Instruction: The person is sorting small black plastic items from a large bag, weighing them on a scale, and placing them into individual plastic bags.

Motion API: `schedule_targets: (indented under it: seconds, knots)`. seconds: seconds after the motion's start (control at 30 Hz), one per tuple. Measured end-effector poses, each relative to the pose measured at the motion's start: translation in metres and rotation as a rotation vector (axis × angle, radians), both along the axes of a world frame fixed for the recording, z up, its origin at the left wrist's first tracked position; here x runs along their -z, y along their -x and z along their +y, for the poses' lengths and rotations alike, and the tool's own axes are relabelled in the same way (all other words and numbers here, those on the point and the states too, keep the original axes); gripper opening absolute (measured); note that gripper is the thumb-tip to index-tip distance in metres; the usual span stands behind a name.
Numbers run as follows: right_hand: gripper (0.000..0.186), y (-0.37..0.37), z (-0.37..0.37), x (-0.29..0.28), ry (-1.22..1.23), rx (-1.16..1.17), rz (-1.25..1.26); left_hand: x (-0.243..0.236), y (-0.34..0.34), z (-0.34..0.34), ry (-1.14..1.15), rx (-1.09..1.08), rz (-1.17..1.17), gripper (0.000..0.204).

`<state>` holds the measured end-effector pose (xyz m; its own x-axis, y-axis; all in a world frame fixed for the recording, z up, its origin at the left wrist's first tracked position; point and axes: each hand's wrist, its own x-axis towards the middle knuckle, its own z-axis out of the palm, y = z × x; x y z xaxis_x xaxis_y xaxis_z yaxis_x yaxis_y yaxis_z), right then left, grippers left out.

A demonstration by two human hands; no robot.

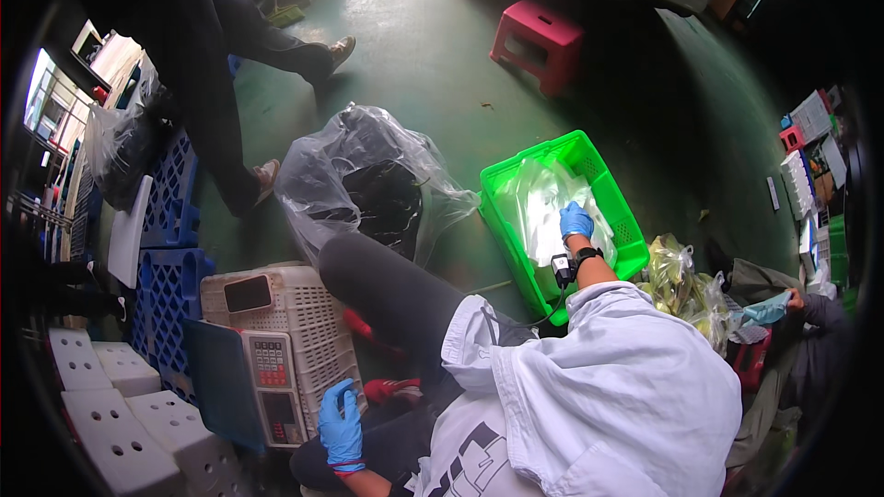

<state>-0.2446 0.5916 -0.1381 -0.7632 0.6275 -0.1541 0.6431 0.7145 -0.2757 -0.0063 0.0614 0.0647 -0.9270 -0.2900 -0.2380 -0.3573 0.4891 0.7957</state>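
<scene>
My right hand (575, 219), in a blue glove, reaches into a bright green crate (629, 221) on the right. Its fingers are curled on the clear plastic bags (543, 212) lying in there. On the left, my left hand (341, 428), also blue-gloved, is held over my leg with its fingers loosely bent and apart, nothing in them. Nearest to it is a weighing scale (272, 359) with a red-and-grey keypad and a dark plate, set against a white slatted basket (318, 313). A phone (249, 293) lies on that basket.
A large clear bag with a black lining (368, 175) stands before my knee. A pink stool (539, 41) is farther off. White foam boxes (120, 433) and blue pallets (166, 285) line the left. Bagged produce (677, 276) sits right of the crate. One person walks at upper left; another is at right.
</scene>
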Motion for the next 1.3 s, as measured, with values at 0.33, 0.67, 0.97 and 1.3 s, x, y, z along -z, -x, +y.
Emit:
schedule_targets:
  seconds: [0.33, 0.67, 0.97, 1.3]
  knots:
    - [0.058, -0.038, -0.017, 0.007, -0.301, -0.098, -0.195, -0.008, 0.025, 0.002, -0.092, 0.142, -0.004, 0.019]
    - [0.034, -0.049, 0.036, -0.046, -0.129, 0.113, 0.018, -0.015, 0.062, 0.011, -0.114, 0.375, -0.026, 0.019]
    - [0.015, -0.034, -0.087, -0.231, 0.926, -0.32, 0.976, -0.01, 0.125, 0.067, -0.573, 0.38, -0.031, 0.031]
    - [0.021, -0.081, -0.322, -0.203, 0.619, -1.899, -0.054, 0.057, 0.099, 0.072, -1.361, -0.366, -0.199, 0.034]
